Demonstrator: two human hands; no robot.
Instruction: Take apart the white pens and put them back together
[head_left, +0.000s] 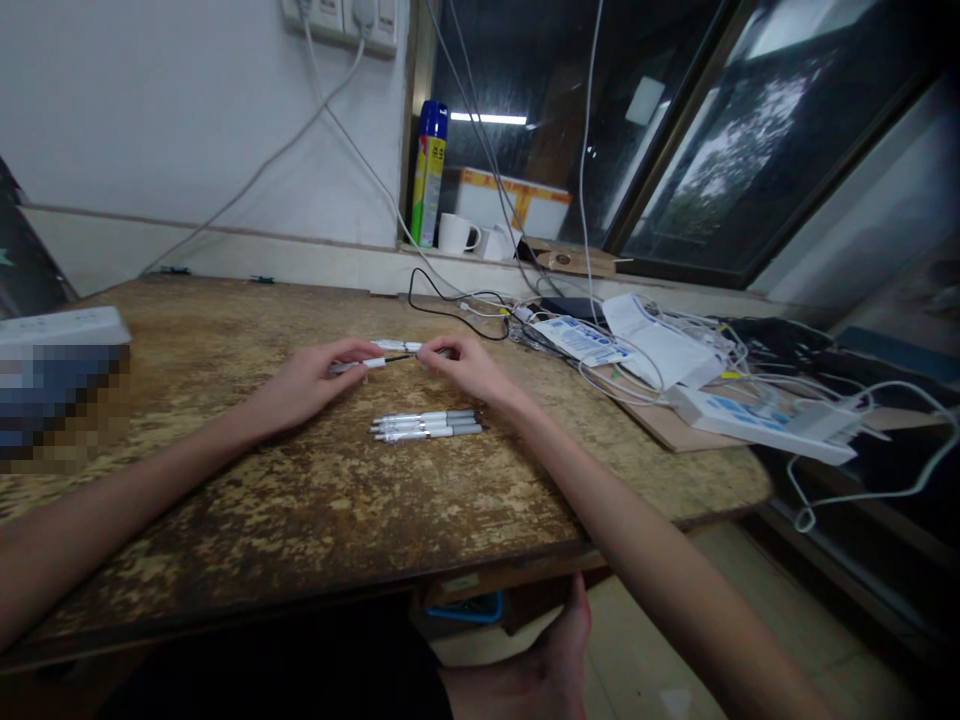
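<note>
My left hand [319, 375] pinches the white barrel of a pen [373, 363] above the middle of the table. From that barrel a thin dark refill [399, 357] runs across to my right hand [466, 366]. The fingers of my right hand are closed on a grey pen part [448, 352], mostly hidden by them. Just behind the hands lies another white pen [397, 345], partly covered. Nearer to me, several white pens with grey grips [427, 427] lie side by side, their grips pointing right.
The worn wooden table [300, 530] carries a white power strip [757, 425], tangled cables and white packets [660, 340] at the right. A black cable [450, 297] loops behind my hands. On the sill stand a spray can [429, 175] and a white mug [456, 234].
</note>
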